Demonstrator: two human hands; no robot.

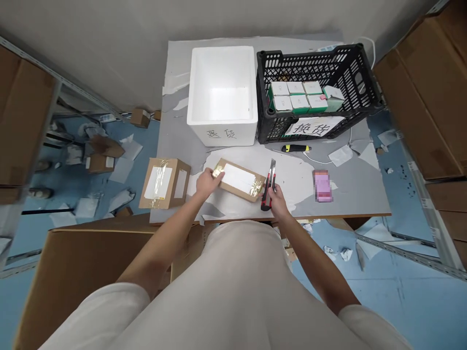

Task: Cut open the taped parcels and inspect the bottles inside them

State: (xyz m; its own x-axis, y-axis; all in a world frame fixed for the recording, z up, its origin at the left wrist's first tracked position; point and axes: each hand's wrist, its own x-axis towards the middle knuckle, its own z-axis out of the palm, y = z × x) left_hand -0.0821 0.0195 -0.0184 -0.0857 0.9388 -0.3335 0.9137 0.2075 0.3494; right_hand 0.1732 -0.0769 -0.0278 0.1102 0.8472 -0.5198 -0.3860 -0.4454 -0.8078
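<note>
While left hand (207, 183) pinches end of taped parcel (238, 181), right hand (278, 201) grips cutter (269, 188), blade (273, 166) out; parcel, carton (167, 183) look unopened.

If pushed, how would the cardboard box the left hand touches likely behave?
The cardboard box is probably fairly stiff: its edges look straight and tape binds both ends. Low and flat-sided, it seems unlikely to roll or tip. Its weight is hard to judge, since its contents are hidden.
</note>
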